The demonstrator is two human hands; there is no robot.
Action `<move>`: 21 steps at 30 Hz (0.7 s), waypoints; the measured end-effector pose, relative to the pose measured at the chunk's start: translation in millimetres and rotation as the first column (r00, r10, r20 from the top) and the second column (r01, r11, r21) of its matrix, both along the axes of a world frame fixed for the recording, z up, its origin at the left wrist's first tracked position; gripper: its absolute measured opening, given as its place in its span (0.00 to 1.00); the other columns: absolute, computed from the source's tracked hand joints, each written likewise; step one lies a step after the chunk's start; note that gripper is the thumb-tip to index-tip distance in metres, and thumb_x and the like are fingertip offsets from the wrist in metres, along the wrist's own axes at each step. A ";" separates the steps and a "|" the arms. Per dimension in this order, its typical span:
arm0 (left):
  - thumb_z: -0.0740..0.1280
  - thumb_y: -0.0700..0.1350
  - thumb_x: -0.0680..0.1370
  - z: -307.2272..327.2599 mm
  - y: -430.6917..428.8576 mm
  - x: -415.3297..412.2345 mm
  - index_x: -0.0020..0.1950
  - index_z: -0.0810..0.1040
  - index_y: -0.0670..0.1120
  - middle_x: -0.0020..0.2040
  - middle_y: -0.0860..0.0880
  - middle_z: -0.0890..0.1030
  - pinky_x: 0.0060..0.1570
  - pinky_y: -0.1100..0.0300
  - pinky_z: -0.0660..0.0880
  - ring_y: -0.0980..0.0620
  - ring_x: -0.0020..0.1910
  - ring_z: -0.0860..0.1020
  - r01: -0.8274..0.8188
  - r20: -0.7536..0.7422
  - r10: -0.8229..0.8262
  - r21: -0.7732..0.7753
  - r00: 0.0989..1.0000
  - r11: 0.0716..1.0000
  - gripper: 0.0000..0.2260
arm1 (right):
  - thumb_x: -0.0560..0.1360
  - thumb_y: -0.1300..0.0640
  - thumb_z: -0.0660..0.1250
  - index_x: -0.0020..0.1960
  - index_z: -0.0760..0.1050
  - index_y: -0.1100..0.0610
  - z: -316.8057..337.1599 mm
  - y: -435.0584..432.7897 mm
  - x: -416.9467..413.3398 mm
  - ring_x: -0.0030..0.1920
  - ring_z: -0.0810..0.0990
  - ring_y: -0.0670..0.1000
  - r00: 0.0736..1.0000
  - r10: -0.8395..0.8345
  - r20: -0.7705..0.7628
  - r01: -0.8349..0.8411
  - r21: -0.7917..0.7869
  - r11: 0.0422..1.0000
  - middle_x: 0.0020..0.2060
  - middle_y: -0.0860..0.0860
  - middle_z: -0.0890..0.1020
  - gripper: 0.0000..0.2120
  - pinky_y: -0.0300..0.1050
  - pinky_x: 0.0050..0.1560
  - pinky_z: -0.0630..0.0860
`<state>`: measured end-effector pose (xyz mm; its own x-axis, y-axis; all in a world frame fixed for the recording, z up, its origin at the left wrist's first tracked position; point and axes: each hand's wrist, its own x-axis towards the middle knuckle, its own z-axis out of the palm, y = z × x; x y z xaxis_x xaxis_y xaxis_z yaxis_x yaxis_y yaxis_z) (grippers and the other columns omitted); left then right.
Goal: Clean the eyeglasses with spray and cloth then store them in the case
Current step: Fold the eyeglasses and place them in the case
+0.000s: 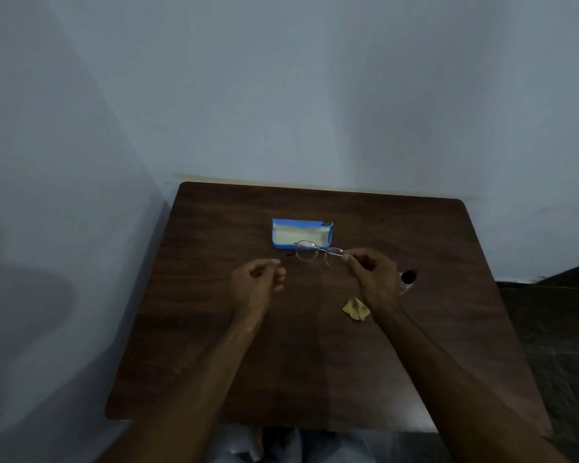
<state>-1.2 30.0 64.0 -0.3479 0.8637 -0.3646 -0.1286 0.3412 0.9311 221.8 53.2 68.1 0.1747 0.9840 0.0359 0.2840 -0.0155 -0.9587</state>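
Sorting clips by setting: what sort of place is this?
Probably a plain room at home: a small wooden table set in a corner of bare walls, dark floor beside it.

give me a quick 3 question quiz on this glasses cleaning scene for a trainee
1. True or false: the blue case lies open on the table.
2. The yellow cloth is: A) inside the case B) on the table beside the right wrist C) hanging off the table edge.
3. Fill in: the right hand pinches the ____ at one end of the frame.
Key: 1 true; 2 B; 3 eyeglasses.
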 end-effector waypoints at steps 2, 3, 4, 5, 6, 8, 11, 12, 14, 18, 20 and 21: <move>0.70 0.41 0.82 -21.2 19.8 -12.7 0.53 0.85 0.49 0.45 0.48 0.87 0.45 0.52 0.86 0.48 0.47 0.87 0.005 -0.158 0.000 0.032 0.987 0.999 0.05 | 0.78 0.61 0.75 0.48 0.87 0.55 -11.4 15.1 4.1 0.47 0.87 0.50 1.000 -0.010 -0.013 0.009 -0.047 0.999 0.43 0.49 0.89 0.03 0.54 0.53 0.84; 0.71 0.41 0.81 -30.9 30.3 -17.6 0.54 0.85 0.51 0.47 0.52 0.87 0.47 0.51 0.86 0.51 0.48 0.86 0.029 -0.260 -0.016 0.044 0.966 0.999 0.06 | 0.78 0.61 0.75 0.49 0.87 0.56 -17.4 23.2 6.2 0.47 0.87 0.51 1.000 -0.008 -0.003 0.008 -0.065 0.998 0.44 0.50 0.89 0.02 0.56 0.53 0.84; 0.71 0.42 0.81 -39.8 40.9 -21.4 0.56 0.84 0.52 0.49 0.54 0.86 0.50 0.52 0.85 0.55 0.49 0.85 0.064 -0.369 -0.036 0.063 0.929 0.996 0.07 | 0.78 0.60 0.75 0.49 0.87 0.55 -23.4 31.5 8.3 0.47 0.87 0.51 1.000 -0.004 0.012 0.005 -0.082 0.997 0.44 0.50 0.88 0.02 0.57 0.53 0.84; 0.72 0.42 0.80 -47.3 51.4 -24.1 0.56 0.85 0.51 0.51 0.54 0.86 0.53 0.55 0.83 0.57 0.51 0.84 0.102 -0.471 -0.047 0.091 0.881 0.991 0.07 | 0.78 0.60 0.75 0.49 0.87 0.55 -29.1 39.4 10.1 0.47 0.87 0.51 1.000 -0.002 0.023 0.004 -0.102 0.995 0.43 0.49 0.89 0.02 0.58 0.52 0.84; 0.72 0.42 0.80 -52.9 61.1 -25.7 0.57 0.85 0.50 0.52 0.52 0.86 0.55 0.57 0.82 0.57 0.52 0.83 0.145 -0.550 -0.050 0.131 0.834 0.981 0.07 | 0.78 0.59 0.75 0.49 0.87 0.54 -34.0 45.7 11.5 0.47 0.87 0.51 1.000 -0.003 0.026 0.006 -0.120 0.993 0.43 0.49 0.89 0.02 0.59 0.52 0.84; 0.72 0.42 0.80 -71.3 84.5 -26.9 0.57 0.85 0.47 0.54 0.50 0.85 0.57 0.56 0.80 0.55 0.53 0.82 0.237 -0.651 -0.070 0.172 0.756 0.956 0.07 | 0.77 0.57 0.76 0.48 0.87 0.53 -46.0 59.3 13.6 0.47 0.88 0.50 1.000 -0.005 0.022 0.009 -0.162 0.987 0.43 0.48 0.89 0.01 0.61 0.52 0.84; 0.71 0.40 0.80 -93.8 109.4 -23.7 0.58 0.84 0.44 0.56 0.48 0.84 0.60 0.54 0.79 0.53 0.56 0.80 0.352 -0.732 -0.149 0.131 0.665 0.927 0.07 | 0.76 0.54 0.77 0.47 0.87 0.53 -56.7 72.2 15.0 0.48 0.88 0.50 1.000 0.002 -0.001 -0.002 -0.211 0.978 0.43 0.48 0.89 0.03 0.59 0.53 0.84; 0.71 0.39 0.80 -101.1 114.9 -22.2 0.58 0.84 0.44 0.57 0.47 0.83 0.61 0.56 0.78 0.52 0.57 0.80 0.382 -0.754 -0.166 0.120 0.636 0.916 0.08 | 0.76 0.53 0.77 0.47 0.87 0.53 -59.0 76.3 14.9 0.48 0.88 0.50 1.000 0.008 -0.009 -0.010 -0.226 0.974 0.44 0.48 0.89 0.03 0.57 0.53 0.84; 0.71 0.37 0.79 -111.3 122.2 -20.3 0.59 0.84 0.42 0.58 0.46 0.84 0.63 0.61 0.75 0.51 0.58 0.80 0.416 -0.785 -0.174 0.116 0.595 0.902 0.09 | 0.76 0.52 0.77 0.48 0.87 0.53 -62.8 83.0 14.6 0.48 0.88 0.50 0.999 0.026 -0.023 -0.031 -0.250 0.968 0.44 0.48 0.89 0.04 0.53 0.52 0.84; 0.73 0.35 0.77 -123.3 130.2 -22.8 0.58 0.84 0.42 0.54 0.45 0.84 0.60 0.61 0.73 0.49 0.55 0.80 0.447 -0.825 -0.164 0.117 0.541 0.887 0.10 | 0.78 0.53 0.76 0.48 0.87 0.53 -70.2 94.1 12.3 0.47 0.87 0.50 0.997 0.034 -0.066 -0.051 -0.268 0.962 0.44 0.49 0.89 0.04 0.49 0.49 0.83; 0.73 0.35 0.77 -123.8 133.8 -24.5 0.57 0.84 0.42 0.53 0.46 0.84 0.58 0.60 0.74 0.50 0.54 0.79 0.455 -0.831 -0.182 0.093 0.525 0.885 0.10 | 0.79 0.54 0.74 0.50 0.87 0.53 -74.9 100.5 11.2 0.46 0.87 0.53 0.997 0.038 -0.071 -0.058 -0.298 0.953 0.45 0.49 0.89 0.04 0.52 0.49 0.83; 0.72 0.35 0.77 -120.6 135.0 -24.1 0.56 0.84 0.42 0.51 0.46 0.83 0.55 0.58 0.75 0.50 0.52 0.79 0.453 -0.826 -0.192 0.084 0.530 0.888 0.08 | 0.79 0.55 0.74 0.51 0.86 0.53 -76.8 103.6 10.7 0.47 0.87 0.54 0.997 0.038 -0.072 -0.059 -0.314 0.948 0.46 0.49 0.89 0.04 0.53 0.49 0.84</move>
<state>-25.3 165.0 -56.6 -0.0546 0.9861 0.1571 0.7540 -0.0625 0.6539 232.6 156.8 -8.6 0.1183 0.9503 -0.2879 0.2297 -0.3082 -0.9232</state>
